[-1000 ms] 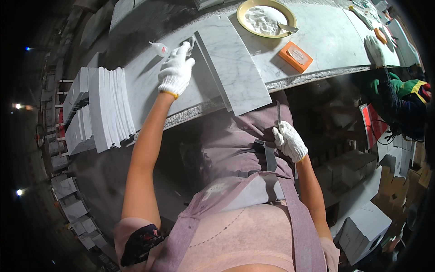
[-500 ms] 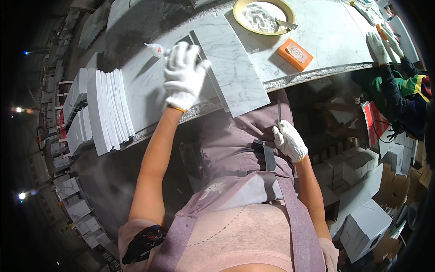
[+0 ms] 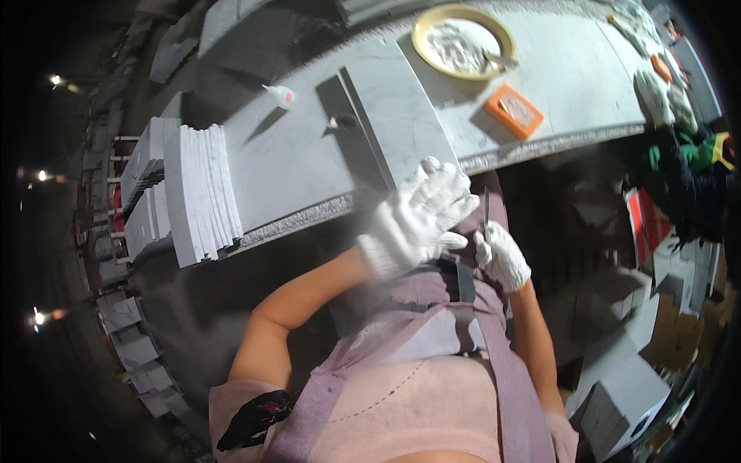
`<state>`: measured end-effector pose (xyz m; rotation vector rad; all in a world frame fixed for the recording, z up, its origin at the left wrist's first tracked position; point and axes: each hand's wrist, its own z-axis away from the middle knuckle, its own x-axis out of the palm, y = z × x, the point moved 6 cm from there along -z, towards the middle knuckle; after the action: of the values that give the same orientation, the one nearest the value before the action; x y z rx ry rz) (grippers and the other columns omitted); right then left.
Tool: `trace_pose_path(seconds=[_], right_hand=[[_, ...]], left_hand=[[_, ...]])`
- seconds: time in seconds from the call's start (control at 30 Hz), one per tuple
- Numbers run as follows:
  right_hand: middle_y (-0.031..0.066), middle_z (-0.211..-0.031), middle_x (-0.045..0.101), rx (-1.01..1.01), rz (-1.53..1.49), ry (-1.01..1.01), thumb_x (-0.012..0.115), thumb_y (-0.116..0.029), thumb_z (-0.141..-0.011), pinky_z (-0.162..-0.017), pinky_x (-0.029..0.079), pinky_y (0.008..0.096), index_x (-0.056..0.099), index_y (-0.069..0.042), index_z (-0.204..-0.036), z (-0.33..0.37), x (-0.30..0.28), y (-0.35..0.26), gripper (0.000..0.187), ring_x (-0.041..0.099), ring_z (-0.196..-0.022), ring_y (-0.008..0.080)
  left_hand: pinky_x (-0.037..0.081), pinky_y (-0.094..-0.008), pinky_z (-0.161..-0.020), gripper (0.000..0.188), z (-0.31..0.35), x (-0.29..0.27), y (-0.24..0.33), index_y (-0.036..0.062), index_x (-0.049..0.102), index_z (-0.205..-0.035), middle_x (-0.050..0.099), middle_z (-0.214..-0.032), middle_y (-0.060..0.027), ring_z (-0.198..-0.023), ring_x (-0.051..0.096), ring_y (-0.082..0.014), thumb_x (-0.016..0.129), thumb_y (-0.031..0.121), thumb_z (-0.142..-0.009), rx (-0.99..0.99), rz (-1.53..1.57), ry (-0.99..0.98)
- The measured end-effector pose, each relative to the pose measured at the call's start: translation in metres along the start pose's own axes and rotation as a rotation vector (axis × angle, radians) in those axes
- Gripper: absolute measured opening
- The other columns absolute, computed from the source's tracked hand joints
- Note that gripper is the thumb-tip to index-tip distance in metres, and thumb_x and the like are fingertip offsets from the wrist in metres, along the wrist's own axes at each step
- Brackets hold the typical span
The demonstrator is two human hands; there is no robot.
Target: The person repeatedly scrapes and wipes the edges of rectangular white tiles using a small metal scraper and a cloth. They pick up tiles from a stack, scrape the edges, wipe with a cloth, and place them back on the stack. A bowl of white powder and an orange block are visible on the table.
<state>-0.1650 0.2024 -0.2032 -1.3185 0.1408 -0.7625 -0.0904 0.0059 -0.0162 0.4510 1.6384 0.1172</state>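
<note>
Apron [image 3: 521, 386] up close is dusty purple, worn over a pale pink shirt [image 3: 417, 409]. Right hand [image 3: 503, 261], in a white knit glove, is down near the lap, fingers curled and pinching a thin dark tool [image 3: 487, 204] that sticks pretty much straight up. Left hand [image 3: 421, 220], same kind of glove, is open, palm down, fingers a bit apart, with nothing visible in it. It covers the near end of a long grey-white slab [image 3: 401, 108]; can't tell if it's actually touching.

That slab lies on a pale stone-topped bench [image 3: 289, 166] with a rough front edge, and a dark shadow runs along its left side. Just left of it is a small item [image 3: 342, 122], too blurry to make out. Over to the left there's a row of thin slabs [image 3: 202, 193] standing on edge. Little squeeze bottle [image 3: 282, 97] sits farther in, between that row and the long slab. On the right you've got an orange block [image 3: 515, 112], then a yellow bowl [image 3: 421, 37] of white powder [image 3: 455, 45] beyond it. Far right, a co-worker's gloved hand [image 3: 654, 96] is at the bench.
</note>
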Motion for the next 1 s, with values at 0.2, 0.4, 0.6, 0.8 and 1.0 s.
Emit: trace_pose_path(seconds=[0.2,0.4,0.6,0.8,1.0], right_hand=[[0.003,-0.094,0.068,0.058,0.285,0.114,0.068,-0.017,-0.106,-0.063,0.054,0.0241,0.064,-0.008,-0.107,0.012,-0.007,0.005,0.01,0.064,-0.077,0.0124],[0.008,-0.099,0.067,0.151,-0.343,0.147,0.061,-0.015,-0.108,-0.065,0.056,0.0321,0.061,-0.006,-0.111,0.032,0.002,-0.035,0.01,0.065,-0.079,0.0171],[0.0106,-0.137,0.069,0.219,-0.392,0.193,0.074,-0.027,-0.104,-0.07,0.058,0.0337,0.062,-0.009,-0.115,0.007,-0.004,-0.063,0.024,0.069,-0.084,0.0197],[0.0119,-0.16,0.051,0.001,-0.358,-0.003,0.073,-0.02,-0.104,-0.087,0.059,0.033,0.065,-0.005,-0.127,-0.023,0.028,-0.095,0.028,0.069,-0.104,0.0187],[0.0151,-0.163,0.047,-0.073,-0.316,-0.096,0.074,-0.021,-0.103,-0.088,0.059,0.0327,0.065,-0.001,-0.127,-0.034,0.05,-0.108,0.032,0.069,-0.109,0.0191]], left_hand=[[0.015,-0.0569,-0.132,0.092,-0.01,0.03,-0.021,0.0119,0.044,-0.163,0.043,-0.169,-0.0135,-0.161,0.03,-0.0332,0.043,0.076,-0.097,0.007,-0.347,-0.037],[0.028,-0.0529,-0.128,0.059,0.045,-0.023,-0.088,0.0096,0.06,-0.149,0.052,-0.161,-0.0159,-0.154,0.044,-0.032,0.063,0.045,-0.101,-0.399,-0.384,0.273],[0.059,-0.0392,-0.09,0.028,0.097,-0.023,-0.097,0.0003,0.071,-0.122,0.075,-0.113,-0.0147,-0.1,0.073,-0.0255,0.069,0.023,-0.106,-0.943,0.34,0.613],[0.059,-0.0314,-0.089,0.029,0.084,0.015,-0.073,-0.0022,0.067,-0.128,0.072,-0.105,-0.0067,-0.094,0.07,-0.0133,0.063,0.02,-0.11,-1.088,1.048,0.619],[0.058,-0.0307,-0.086,0.031,0.073,0.014,-0.061,0.0001,0.065,-0.129,0.071,-0.104,-0.0059,-0.092,0.068,-0.0129,0.066,0.023,-0.108,-1.17,0.915,0.556]])
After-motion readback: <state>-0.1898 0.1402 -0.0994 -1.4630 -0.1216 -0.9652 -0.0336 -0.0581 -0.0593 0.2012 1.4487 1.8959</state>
